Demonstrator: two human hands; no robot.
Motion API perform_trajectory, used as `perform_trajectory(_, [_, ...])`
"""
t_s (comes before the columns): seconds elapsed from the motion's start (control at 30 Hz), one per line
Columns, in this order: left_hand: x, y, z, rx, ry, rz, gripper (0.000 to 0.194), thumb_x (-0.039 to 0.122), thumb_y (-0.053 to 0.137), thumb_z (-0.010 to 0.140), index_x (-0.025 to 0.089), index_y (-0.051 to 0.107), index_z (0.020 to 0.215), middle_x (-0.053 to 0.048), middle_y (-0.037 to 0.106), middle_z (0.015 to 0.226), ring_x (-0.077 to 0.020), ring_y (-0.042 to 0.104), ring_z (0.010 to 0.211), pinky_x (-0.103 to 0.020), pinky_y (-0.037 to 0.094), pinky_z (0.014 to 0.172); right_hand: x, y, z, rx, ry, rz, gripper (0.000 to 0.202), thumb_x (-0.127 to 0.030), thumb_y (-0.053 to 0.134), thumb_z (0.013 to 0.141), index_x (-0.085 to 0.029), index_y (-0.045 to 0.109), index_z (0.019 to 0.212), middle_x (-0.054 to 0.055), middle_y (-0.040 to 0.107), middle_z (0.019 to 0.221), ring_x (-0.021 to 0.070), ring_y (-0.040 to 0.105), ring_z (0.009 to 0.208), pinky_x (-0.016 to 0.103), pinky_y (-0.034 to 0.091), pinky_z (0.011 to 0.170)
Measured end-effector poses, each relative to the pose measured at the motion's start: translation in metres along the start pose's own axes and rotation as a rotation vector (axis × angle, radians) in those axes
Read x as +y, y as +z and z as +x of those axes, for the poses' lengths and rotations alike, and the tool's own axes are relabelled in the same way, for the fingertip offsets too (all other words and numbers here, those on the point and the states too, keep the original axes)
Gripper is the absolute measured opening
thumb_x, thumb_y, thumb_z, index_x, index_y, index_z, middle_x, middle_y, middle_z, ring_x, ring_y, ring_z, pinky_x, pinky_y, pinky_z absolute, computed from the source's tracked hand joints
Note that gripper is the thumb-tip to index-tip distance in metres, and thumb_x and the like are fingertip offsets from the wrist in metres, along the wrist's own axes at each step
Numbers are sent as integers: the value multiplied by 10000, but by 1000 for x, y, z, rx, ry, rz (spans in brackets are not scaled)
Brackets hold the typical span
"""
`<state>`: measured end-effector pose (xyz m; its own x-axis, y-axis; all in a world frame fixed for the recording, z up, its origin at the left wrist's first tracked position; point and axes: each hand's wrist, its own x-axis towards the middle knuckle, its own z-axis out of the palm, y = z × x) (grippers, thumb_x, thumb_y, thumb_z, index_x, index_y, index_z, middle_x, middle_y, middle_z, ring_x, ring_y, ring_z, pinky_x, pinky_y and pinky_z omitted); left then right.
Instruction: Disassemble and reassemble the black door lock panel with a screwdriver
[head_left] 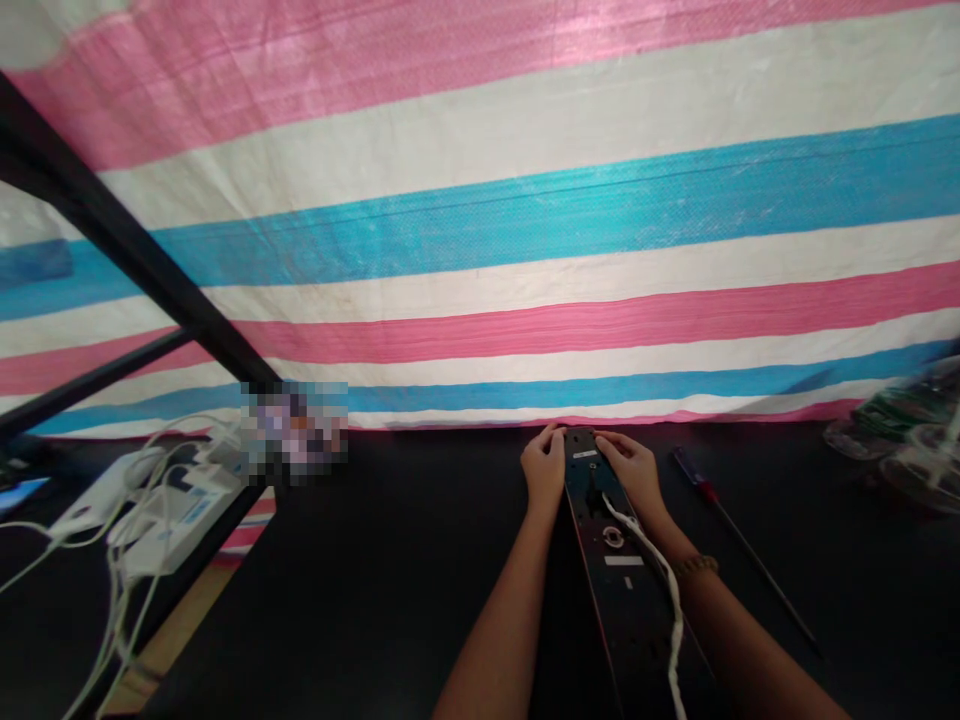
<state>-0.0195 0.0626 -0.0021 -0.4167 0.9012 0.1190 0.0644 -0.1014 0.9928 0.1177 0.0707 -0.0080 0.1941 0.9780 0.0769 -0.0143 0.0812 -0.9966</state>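
Note:
A long, narrow black panel [619, 590] with white labels, small holes and a round fitting lies lengthwise on the dark table. A white cable [664, 570] comes out of its upper part and trails toward me along its right side. At the panel's far end, my left hand [544, 468] grips the left edge with bent fingers. Opposite it, my right hand [631, 470] holds the right edge of the same end, thumb and fingers closed on it. To the right lies a long screwdriver [742, 545] with a purple and red handle, apart from my hand.
White power strips [176, 520] with tangled cables sit at the left beside a black metal frame [142, 235]. Clear plastic packaging with green pieces [900, 420] lies at the far right. A striped tarp [525, 230] hangs behind the table. A blurred-out item [296, 430] stands near the frame.

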Motion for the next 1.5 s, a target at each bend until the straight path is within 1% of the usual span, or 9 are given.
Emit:
perform_trajectory(0.4, [-3, 4, 1, -11, -24, -240, 242, 232, 588, 795, 161, 689, 1004, -71, 733, 960, -193, 686, 916, -316, 524, 866, -18, 4, -13, -31, -94, 73, 441, -540, 655, 822, -135, 763, 957, 93, 764, 895, 227, 683, 797, 321, 538, 714])
perform_trajectory(0.53, [-1, 6, 0, -7, -24, -306, 345, 239, 595, 801, 151, 667, 1127, -87, 735, 1014, -188, 697, 920, -315, 535, 853, -27, -5, -5, 84, -74, 111, 492, -555, 600, 845, -142, 730, 1078, 128, 749, 1045, 251, 697, 889, 337, 551, 720])
perform_trajectory(0.67, [4, 5, -2, 2, -11, -346, 362, 243, 623, 799, 137, 669, 1142, -109, 741, 1039, -191, 708, 929, -314, 543, 851, -41, -47, -4, 216, -166, -64, 444, -511, 582, 840, -132, 719, 1026, 148, 734, 1036, 266, 687, 890, 341, 537, 692])
perform_trajectory(0.77, [10, 3, -4, 7, -14, -363, 348, 231, 639, 794, 130, 669, 1126, -119, 741, 1057, -195, 710, 941, -321, 548, 863, -43, -97, -24, 147, -245, -540, 386, -503, 604, 833, -157, 734, 946, 124, 721, 889, 272, 671, 814, 392, 520, 771])
perform_trajectory(0.87, [17, 1, -4, 15, -34, -369, 333, 219, 665, 788, 135, 663, 1111, -117, 729, 1093, -192, 702, 974, -328, 541, 904, -38, -142, -60, 34, -297, -1000, 434, -531, 683, 805, -148, 720, 1007, 165, 683, 966, 316, 662, 890, 419, 496, 845])
perform_trajectory(0.97, [22, 3, -3, 27, -74, -371, 316, 215, 687, 795, 146, 651, 1100, -109, 714, 1118, -182, 692, 1010, -331, 518, 964, -33, -168, -91, -138, -147, -1226, 413, -500, 750, 787, -165, 681, 1019, 152, 669, 1001, 301, 673, 886, 367, 486, 799])
perform_trajectory(1.1, [32, 3, -8, 26, -158, -390, 334, 223, 684, 835, 158, 605, 1153, -117, 694, 1154, -178, 702, 979, -344, 538, 941, -33, -178, -103, -304, 26, -1243, 171, -320, 714, 856, -193, 618, 918, 83, 696, 858, 244, 689, 781, 296, 434, 662])
perform_trajectory(1.33, [50, -23, -75, -18, -299, -390, 482, 229, 727, 838, 198, 516, 1271, -123, 708, 1165, -196, 723, 958, -364, 572, 892, -37, -193, -88, -30, 75, -1242, 321, -465, 655, 912, -174, 578, 1023, 125, 702, 834, 275, 698, 742, 298, 406, 607])
perform_trajectory(1.5, [55, -41, -145, -119, -382, -335, 566, 303, 744, 831, 243, 500, 1339, -109, 726, 1171, -221, 735, 978, -360, 591, 854, -45, -197, -61, -286, 46, -1062, 232, -284, 715, 839, -199, 592, 660, 26, 629, 626, 174, 590, 581, 265, 364, 575])
